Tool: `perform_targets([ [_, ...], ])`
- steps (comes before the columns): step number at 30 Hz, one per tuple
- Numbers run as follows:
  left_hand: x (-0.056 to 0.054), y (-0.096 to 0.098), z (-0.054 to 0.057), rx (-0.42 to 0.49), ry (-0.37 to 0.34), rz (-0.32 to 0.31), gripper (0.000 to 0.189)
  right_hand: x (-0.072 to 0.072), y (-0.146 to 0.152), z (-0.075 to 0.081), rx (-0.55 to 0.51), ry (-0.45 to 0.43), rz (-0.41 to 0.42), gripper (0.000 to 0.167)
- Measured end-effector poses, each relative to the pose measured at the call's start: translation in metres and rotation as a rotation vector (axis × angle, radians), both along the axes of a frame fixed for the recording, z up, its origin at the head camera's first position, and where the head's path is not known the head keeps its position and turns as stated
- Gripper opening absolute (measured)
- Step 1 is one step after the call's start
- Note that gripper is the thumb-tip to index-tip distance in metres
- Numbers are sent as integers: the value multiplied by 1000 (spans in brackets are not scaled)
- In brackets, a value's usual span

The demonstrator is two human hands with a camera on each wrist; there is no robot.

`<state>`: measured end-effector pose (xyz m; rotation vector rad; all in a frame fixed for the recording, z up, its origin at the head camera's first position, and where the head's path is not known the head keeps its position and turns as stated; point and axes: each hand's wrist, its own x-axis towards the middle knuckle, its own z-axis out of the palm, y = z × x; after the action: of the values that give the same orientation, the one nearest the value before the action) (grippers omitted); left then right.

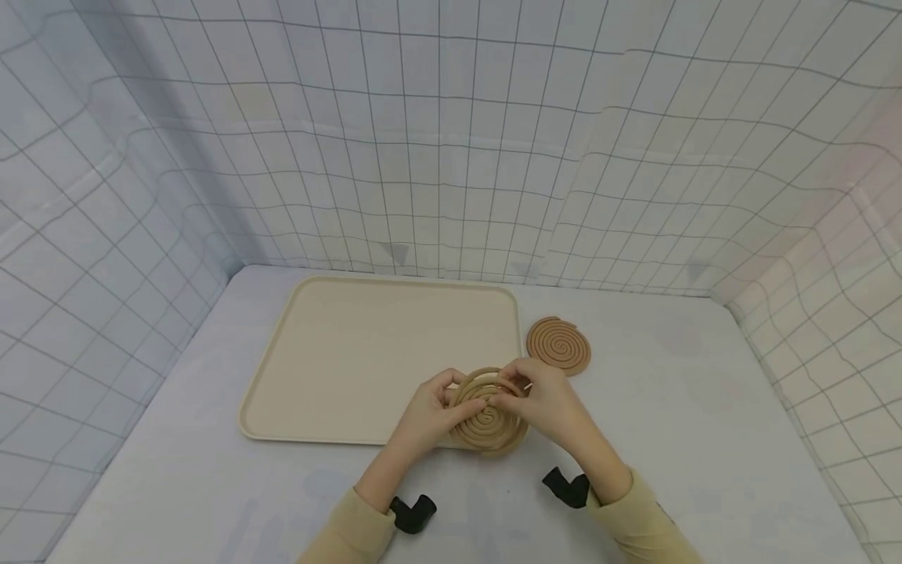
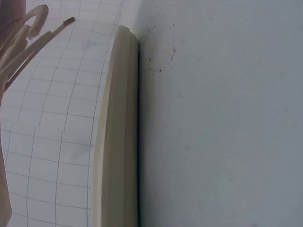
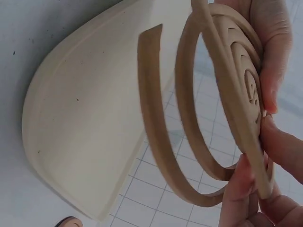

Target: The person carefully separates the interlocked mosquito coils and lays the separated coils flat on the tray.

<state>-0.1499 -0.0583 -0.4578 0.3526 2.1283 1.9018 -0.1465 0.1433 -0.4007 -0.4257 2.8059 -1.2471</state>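
Observation:
Both hands hold a tan mosquito coil [image 1: 488,427] above the tray's near right corner. My left hand [image 1: 428,411] grips its left side, thumb on the face near the centre. The right hand [image 1: 553,399] pinches the opposite side, its thumb also near the middle. In the right wrist view, outer turns of the coil [image 3: 154,104] stand apart from the flat spiral, with one loose end showing. Coil strands [image 2: 33,47] also show at the left wrist view's upper left. Whether this is one coil or an interlocked pair, I cannot tell.
A cream tray [image 1: 395,352] lies on the white table [image 1: 705,439], its raised rim facing the left wrist camera. Another brown coil [image 1: 559,345] lies flat beside the tray's right edge. Grid-patterned sheeting [image 1: 437,157] stands behind and at both sides.

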Motion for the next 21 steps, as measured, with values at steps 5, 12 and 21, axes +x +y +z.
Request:
perform_targets([
  [5, 3, 4, -5, 80, -68, 50, 38, 0, -5, -5, -48, -7, -112, 19],
  [12, 6, 6, -7, 282, -207, 158, 33, 3, -12, -12, -162, -16, -208, 21],
  [21, 0, -1, -1, 178, -239, 4, 37, 3, -8, -13, -73, 34, -8, 24],
])
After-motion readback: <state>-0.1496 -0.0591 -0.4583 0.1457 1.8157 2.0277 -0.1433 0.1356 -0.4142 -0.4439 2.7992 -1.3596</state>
